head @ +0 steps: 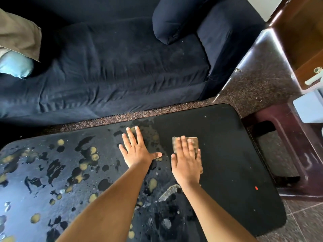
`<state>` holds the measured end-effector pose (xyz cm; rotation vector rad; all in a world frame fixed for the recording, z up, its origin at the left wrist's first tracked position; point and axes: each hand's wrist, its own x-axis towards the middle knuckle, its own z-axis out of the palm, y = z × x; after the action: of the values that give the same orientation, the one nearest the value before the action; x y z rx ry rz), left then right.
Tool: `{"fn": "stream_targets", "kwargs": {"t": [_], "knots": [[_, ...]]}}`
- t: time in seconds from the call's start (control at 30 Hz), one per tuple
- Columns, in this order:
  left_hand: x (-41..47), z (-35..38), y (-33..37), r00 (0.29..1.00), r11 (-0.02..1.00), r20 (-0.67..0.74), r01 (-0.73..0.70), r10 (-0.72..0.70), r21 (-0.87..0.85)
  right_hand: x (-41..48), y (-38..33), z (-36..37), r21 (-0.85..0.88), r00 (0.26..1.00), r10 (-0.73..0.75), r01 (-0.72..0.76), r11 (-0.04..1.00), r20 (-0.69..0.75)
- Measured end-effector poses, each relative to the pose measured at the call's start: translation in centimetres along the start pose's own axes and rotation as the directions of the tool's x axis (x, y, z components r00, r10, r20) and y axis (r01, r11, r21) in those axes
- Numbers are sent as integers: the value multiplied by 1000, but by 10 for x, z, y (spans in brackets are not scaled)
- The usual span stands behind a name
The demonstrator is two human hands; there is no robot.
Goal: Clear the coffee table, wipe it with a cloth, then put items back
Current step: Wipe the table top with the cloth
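Daylight is coming in from the upper right & glaring in a white streak off the floor point(262, 81). Sofa point(113, 67) is sitting dim, folds barely showing. Wet left half of the table point(227, 154) is reflecting pale bluish light. Right hand point(187, 161) is smearing w/ motion blur; left hand point(138, 151) is showing sharp. Wide lens is bowing table & sofa lines near the frame edges.

The black coffee table point(227, 154) carries yellowish blotches at its left end; the cloth point(193, 143) is tan; the sofa point(113, 67) is navy.
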<state>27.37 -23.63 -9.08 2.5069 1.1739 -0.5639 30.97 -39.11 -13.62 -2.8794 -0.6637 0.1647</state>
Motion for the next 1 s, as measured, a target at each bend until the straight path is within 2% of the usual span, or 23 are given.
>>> {"fn": "stream_targets", "kwargs": {"t": [0.07,0.1,0.13,0.23,0.27,0.3,0.37,0.43,0.47,0.5,0.53,0.6,0.63,0.67,0.7,0.73,0.8,0.83,0.87,0.9,0.97,1.0], "knots": [[-7,3,1,999,1000,-41,-21,22,8,-9,11,1,-36,967,-249,251,967,51],[-12,6,-1,997,999,-69,-34,34,2,-9,22,0,-59,945,-318,322,945,69],[-18,9,-4,994,999,-98,-41,40,-9,-9,31,-2,-77,944,-321,326,942,73],[-38,19,-21,993,998,-118,-30,24,-51,-8,28,-3,-40,999,-20,21,999,30],[-45,23,-28,994,998,-111,-12,5,-67,-12,19,-1,-15,999,48,-48,999,15],[-51,25,-34,995,997,-103,8,-16,-81,-16,9,0,12,998,56,-56,998,5],[-60,28,-41,996,994,-78,41,-49,-103,-26,4,1,25,994,-106,105,994,24],[-65,31,-41,998,991,-42,49,-55,-123,-32,23,-2,-28,924,-372,376,926,89],[-68,33,-40,998,990,-25,53,-56,-128,-31,37,-5,-65,882,-457,466,882,118],[-70,34,-38,998,991,-5,55,-57,-122,-30,49,-7,-92,873,-470,483,871,131],[-72,35,-37,998,992,14,60,-59,-111,-29,56,-8,-91,907,-404,415,905,116],[-74,38,-37,997,994,45,70,-66,-86,-32,51,-9,-23,989,-135,136,990,66],[-73,38,-37,996,994,51,74,-70,-79,-36,40,-6,2,999,-38,38,999,35],[-73,38,-37,996,994,52,77,-73,-79,-41,30,-3,20,1000,-7,7,1000,13],[-72,37,-36,996,994,52,80,-76,-77,-46,23,-2,28,999,-52,51,998,9],[-72,36,-35,996,994,50,82,-79,-71,-52,21,-1,23,987,-161,161,987,25],[-72,34,-34,995,994,53,90,-87,-55,-59,37,-5,-43,887,-456,460,887,72],[-72,33,-33,994,994,59,95,-92,-49,-57,50,-8,-80,830,-548,556,827,102],[-72,32,-31,993,994,66,99,-97,-41,-56,61,-9,-112,816,-565,577,809,118],[-72,31,-30,992,994,73,102,-100,-32,-54,68,-10,-118,857,-503,514,850,110],[-72,29,-28,991,994,85,108,-106,-23,-56,62,-9,-44,979,-194,196,980,58],[-71,29,-28,991,994,87,108,-106,-20,-60,50,-7,-6,998,-58,59,998,40]]}}
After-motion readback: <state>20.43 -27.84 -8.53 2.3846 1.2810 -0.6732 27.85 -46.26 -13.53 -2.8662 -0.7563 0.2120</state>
